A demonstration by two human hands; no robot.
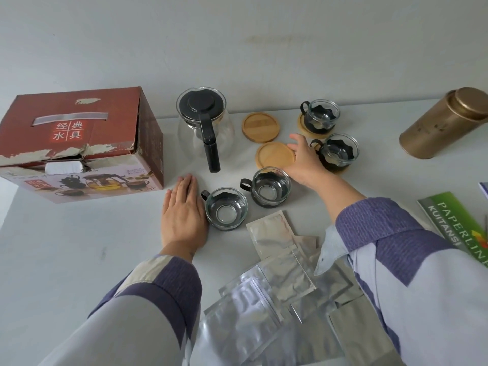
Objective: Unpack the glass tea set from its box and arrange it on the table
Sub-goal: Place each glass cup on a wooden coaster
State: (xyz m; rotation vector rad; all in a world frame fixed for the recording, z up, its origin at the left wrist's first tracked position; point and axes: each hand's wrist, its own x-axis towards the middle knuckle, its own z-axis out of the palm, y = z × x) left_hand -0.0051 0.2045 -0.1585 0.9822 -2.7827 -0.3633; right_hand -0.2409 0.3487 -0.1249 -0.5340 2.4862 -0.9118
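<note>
Head view, right hand (303, 162) touching coaster (274, 156)

At the left of the frame your box (79, 143) stands on the counter (66, 260), with the teapot (204, 125) just right of it. Right of the teapot lie two bare coasters (261, 127) (275, 155), one behind the other. Further right, two cups (320, 116) (338, 151) sit on coasters. Two more cups (225, 208) (270, 186) stand on the counter at frame centre, your left hand (182, 215) flat beside the nearer one. Your right hand (303, 161) touches the nearer bare coaster. Pouches (277, 286) lie at lower centre, a tin (446, 122) on its side at upper right.
</note>
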